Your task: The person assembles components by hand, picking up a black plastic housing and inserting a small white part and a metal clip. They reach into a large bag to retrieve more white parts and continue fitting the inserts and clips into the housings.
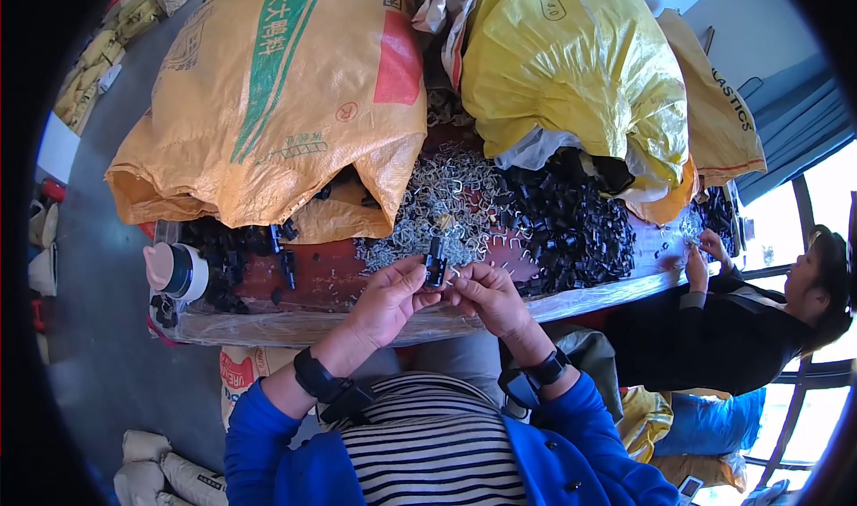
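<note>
Between thumb and fingers, my left hand point(391, 297) grips a small black plastic part point(436, 263), held upright over the near edge of the table. Close beside it, my right hand point(491, 297) is closed in a pinch on a small bent metal clip point(453, 274), partly hidden by the fingertips. Just beyond my hands spreads a heap of loose silvery metal clips point(433, 198). A pile of black plastic parts point(576, 225) lies to its right, and more black parts point(214, 254) lie at the left.
A large orange woven sack point(295, 86) and a yellow sack point(571, 68) stand open-mouthed at the back of the reddish table point(312, 284). A white lidded cup point(183, 272) stands at the left edge. At right, another person point(723, 327) handles small pieces at the table.
</note>
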The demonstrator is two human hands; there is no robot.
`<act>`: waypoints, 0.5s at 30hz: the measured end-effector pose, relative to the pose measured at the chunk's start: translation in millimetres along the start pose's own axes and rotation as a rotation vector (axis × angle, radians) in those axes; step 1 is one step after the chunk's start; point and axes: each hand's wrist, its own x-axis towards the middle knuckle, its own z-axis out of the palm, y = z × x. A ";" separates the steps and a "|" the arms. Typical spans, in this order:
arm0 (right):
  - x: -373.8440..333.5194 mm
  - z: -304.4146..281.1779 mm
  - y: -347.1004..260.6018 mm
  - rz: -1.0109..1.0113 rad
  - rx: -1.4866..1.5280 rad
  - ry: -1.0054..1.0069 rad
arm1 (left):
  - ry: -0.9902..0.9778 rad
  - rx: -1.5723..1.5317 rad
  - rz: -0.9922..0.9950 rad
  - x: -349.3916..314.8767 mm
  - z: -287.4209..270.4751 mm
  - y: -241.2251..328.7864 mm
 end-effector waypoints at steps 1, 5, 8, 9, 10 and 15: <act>1.3 0.0 1.3 0.004 0.001 0.003 | 0.002 -0.003 -0.003 1.6 -1.0 -0.4; 4.6 2.7 6.5 -0.072 0.023 0.125 | 0.042 0.015 0.034 5.7 -2.1 -1.9; 4.0 5.6 5.8 -0.069 -0.083 0.079 | 0.036 0.016 0.079 5.3 -3.5 -1.9; 3.7 6.0 5.6 -0.068 -0.083 0.078 | 0.036 0.015 0.080 4.8 -3.7 -1.6; 3.1 5.9 5.1 -0.078 -0.132 0.043 | 0.018 0.011 0.088 4.1 -3.6 -1.2; 0.3 8.0 -0.5 -0.110 -0.206 0.007 | -0.028 0.003 0.092 -1.0 -3.9 -1.9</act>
